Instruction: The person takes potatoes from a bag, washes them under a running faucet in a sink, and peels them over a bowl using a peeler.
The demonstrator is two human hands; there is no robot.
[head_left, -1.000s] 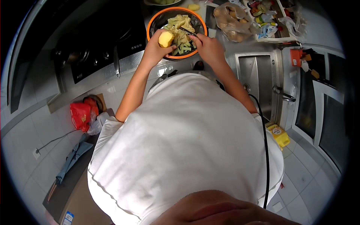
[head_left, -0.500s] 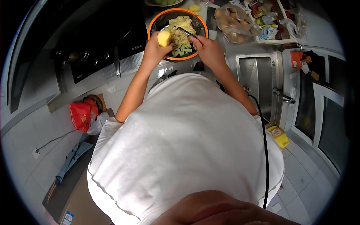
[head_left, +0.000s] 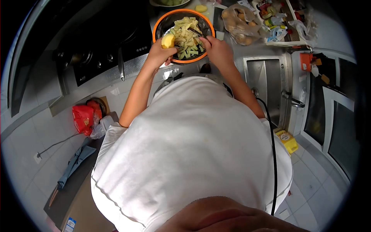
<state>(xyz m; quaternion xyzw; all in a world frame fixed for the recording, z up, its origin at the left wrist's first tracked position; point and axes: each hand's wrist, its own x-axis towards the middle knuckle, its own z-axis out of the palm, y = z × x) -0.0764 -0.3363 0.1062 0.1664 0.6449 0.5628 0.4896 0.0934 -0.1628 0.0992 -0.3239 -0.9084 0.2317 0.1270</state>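
My left hand [head_left: 157, 54] is closed around a peeled yellow potato [head_left: 167, 41] above the left side of a bin with an orange rim [head_left: 181, 11] and a dark liner. In my right hand [head_left: 218, 50] is a peeler [head_left: 195, 32], which points up and left over the bin, apart from the potato. Pale and greenish peelings [head_left: 185, 28] are heaped inside the bin, below both hands.
On the counter right of the bin lies a plastic bag of round brown produce [head_left: 236, 24], beside a box of packets [head_left: 276, 23]. A black stove [head_left: 104, 42] is at the left, a steel sink [head_left: 266, 85] at the right. A bowl [head_left: 170, 3] stands behind the bin.
My right hand has moved slightly right and down with the peeler, farther from the potato. The potato has tilted a little in my left hand.
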